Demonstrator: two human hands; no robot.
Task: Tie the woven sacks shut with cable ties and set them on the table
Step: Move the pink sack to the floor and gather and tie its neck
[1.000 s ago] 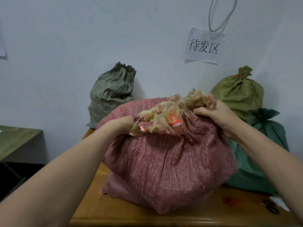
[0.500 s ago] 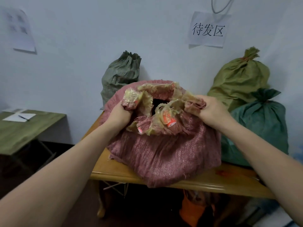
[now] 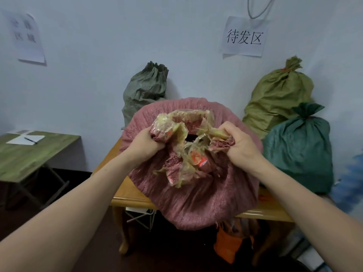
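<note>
Your left hand (image 3: 146,142) and your right hand (image 3: 238,146) each hold a fistful of the mouth of the pinkish-red woven plastic sack (image 3: 196,199). Your fingers are curled tight round its rim and the crinkled yellowish clear plastic liner (image 3: 176,124) folded over it. The sack sits on the pale wooden table (image 3: 129,195), its belly bulging past the front edge towards you.

A second ago you had the neck bunched into one ridge between your hands. Now the hands have drawn apart and the mouth gapes, with a dark hole showing between them. The gather is undone, so I'd judge the closing step is back at its start. You need to pull rim and liner into a tight neck again before any tie goes on. No cable tie shows in either hand.

Behind, against the wall, stand a grey-green woven sack (image 3: 145,89), an olive-green woven sack (image 3: 279,99) and a dark green woven sack (image 3: 300,150). The latter two are cinched at the neck, the olive one with what may be an orange tie, though it is too small to be sure. Those look finished; this one is not.
</note>
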